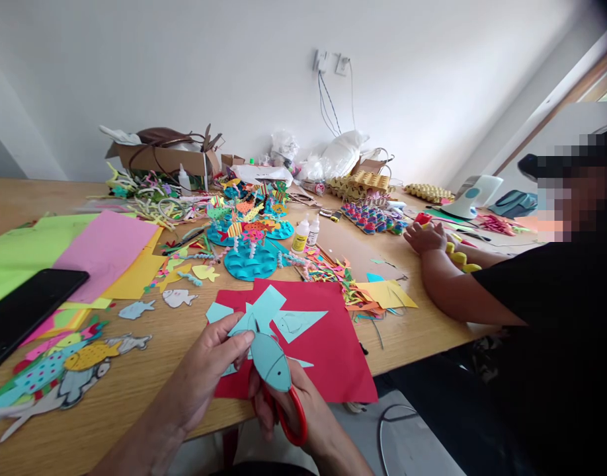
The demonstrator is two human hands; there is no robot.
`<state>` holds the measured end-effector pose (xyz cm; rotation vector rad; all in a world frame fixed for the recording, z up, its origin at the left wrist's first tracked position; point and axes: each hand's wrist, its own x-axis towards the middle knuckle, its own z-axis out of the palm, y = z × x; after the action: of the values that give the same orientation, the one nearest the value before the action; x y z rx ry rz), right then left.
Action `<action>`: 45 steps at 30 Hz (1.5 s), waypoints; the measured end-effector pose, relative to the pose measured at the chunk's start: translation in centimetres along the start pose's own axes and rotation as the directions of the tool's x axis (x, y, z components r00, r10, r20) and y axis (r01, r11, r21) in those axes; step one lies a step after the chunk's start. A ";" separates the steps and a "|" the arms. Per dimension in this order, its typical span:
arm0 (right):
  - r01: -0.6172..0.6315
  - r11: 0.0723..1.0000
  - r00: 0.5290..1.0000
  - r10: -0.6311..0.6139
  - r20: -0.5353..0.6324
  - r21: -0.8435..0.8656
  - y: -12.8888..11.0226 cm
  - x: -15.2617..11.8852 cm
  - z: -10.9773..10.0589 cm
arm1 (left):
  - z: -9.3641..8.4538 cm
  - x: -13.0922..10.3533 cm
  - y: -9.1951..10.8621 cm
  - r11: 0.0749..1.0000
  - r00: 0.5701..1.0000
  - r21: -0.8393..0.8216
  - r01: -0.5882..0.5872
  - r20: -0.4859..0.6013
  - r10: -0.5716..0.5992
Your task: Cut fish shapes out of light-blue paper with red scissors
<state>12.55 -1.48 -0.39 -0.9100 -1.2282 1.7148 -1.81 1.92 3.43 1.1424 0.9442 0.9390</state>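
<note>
My left hand (211, 360) pinches the tail end of a light blue paper fish (271, 362) above the table's front edge. The fish has a drawn eye and a curved line behind its head. My right hand (303, 403) is wrapped round the red handles of a pair of scissors (297, 420), just below the fish. The scissor blades are mostly hidden behind the paper; a dark tip shows near the tail. Beneath both hands lies red paper (328, 330) with light blue pieces on it, one of them a pointed piece (299, 324) with a pencil outline.
Paper fish (90, 357) and a black phone (36, 311) lie at the left. Blue craft bases (250, 263), glue bottles (300, 237) and paper scraps (333, 271) stand or lie behind the red paper. At the right, a person's arms (442, 277) rest on the table.
</note>
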 end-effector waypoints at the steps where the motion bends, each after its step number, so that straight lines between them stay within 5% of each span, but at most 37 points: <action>1: 0.003 1.000 1.000 -0.003 -0.005 -0.002 0.0 0.0 0.0 | 0.0 0.0 0.0 1.000 1.000 0.007 -0.002 0.007 0.002; 23: 0.038 0.983 0.995 -0.054 -0.081 -0.178 -0.2 -0.4 0.5 | 0.3 0.2 -0.1 0.992 0.998 0.104 -0.067 -0.002 0.067; 45: 0.083 0.991 0.989 -0.094 -0.113 -0.103 0.3 -0.6 1.1 | 0.6 0.2 -0.6 0.998 0.999 0.057 -0.032 0.014 0.032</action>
<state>11.77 -2.43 -0.34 -0.9854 -1.2638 1.5204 -1.07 1.83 2.94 1.2139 0.9494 0.9341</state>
